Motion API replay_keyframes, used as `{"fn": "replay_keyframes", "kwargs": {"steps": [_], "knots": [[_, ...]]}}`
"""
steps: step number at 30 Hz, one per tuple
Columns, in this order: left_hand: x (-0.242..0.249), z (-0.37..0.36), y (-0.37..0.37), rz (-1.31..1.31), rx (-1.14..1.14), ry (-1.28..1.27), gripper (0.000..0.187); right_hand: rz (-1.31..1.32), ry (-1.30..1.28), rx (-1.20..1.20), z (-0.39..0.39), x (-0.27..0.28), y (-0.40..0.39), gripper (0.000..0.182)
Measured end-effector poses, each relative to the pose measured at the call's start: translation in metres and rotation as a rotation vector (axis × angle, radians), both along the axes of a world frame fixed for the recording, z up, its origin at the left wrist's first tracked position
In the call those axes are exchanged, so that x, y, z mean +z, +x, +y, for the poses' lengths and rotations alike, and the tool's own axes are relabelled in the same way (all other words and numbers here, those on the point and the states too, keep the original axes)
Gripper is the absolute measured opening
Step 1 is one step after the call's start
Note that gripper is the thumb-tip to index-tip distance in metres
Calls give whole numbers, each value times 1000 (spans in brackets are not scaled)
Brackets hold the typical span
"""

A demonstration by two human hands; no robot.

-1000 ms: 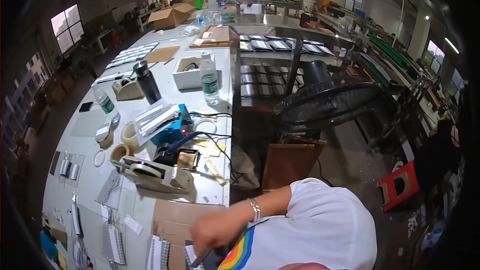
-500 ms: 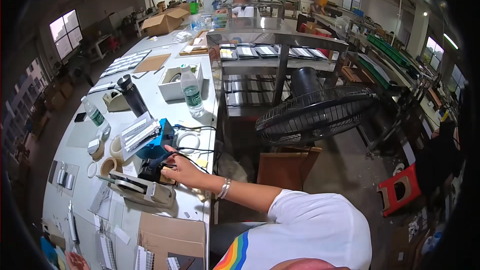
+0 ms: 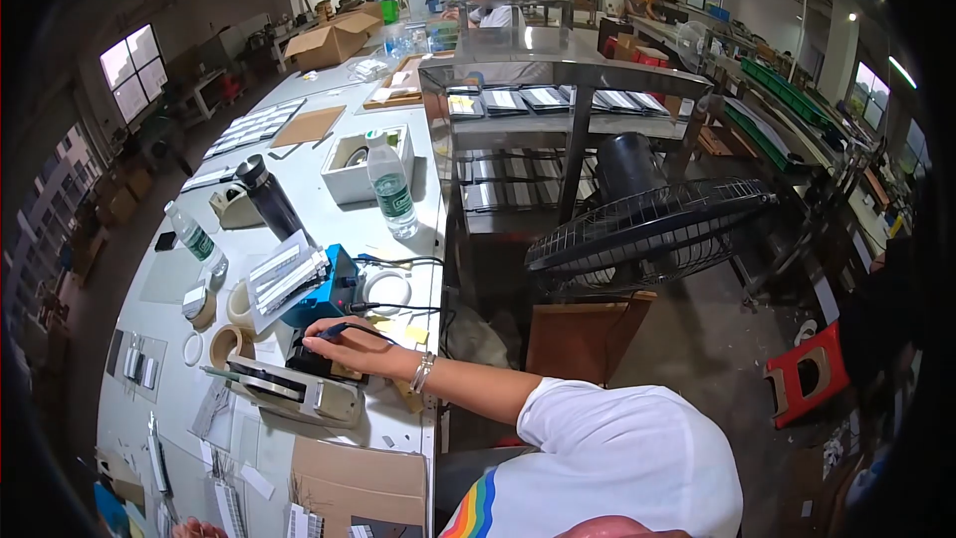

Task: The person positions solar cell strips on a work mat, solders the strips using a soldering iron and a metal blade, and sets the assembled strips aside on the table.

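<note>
top: white T-shirt [image 3: 647,458], short loose sleeve [image 3: 568,403] | print: curved rainbow stripes [image 3: 474,508] | right wrist [image 3: 409,368]: thin silvery bangles [image 3: 423,374] | bottom: greyish trousers [image 3: 473,470], partly hidden

Since a second ago the right hand [image 3: 349,349] has gone from four o'clock of the tape dispenser [image 3: 324,404] to two o'clock, now holding a dark cabled tool [image 3: 342,329], while the left hand [image 3: 198,529] has neared the pale strips [image 3: 228,508] at its two o'clock.

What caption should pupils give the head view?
A right hand holds a slim dark-blue corded tool near a blue boxy device on a white worktable.
</note>
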State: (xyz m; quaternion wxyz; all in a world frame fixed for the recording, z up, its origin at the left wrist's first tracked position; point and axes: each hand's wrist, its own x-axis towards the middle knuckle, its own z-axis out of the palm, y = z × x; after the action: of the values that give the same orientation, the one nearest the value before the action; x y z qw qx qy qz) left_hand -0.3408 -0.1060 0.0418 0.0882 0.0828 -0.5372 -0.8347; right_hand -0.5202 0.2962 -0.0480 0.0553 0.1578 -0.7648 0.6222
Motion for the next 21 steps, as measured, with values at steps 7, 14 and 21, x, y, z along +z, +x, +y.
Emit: {"fn": "replay_keyframes", "kwargs": {"steps": [7, 14, 21], "knots": [[1, 25, 3, 2, -43, 50, 22, 101, -99, -111, 34, 4, 46, 31], [-4, 69, -8, -90, -221, 156, 21, -142, -619, 98, 49, -9, 63, 30], [16, 148, -7, -31, -348, 112, 16, -72, -689, 132, 49, -1, 79, 36]]}}
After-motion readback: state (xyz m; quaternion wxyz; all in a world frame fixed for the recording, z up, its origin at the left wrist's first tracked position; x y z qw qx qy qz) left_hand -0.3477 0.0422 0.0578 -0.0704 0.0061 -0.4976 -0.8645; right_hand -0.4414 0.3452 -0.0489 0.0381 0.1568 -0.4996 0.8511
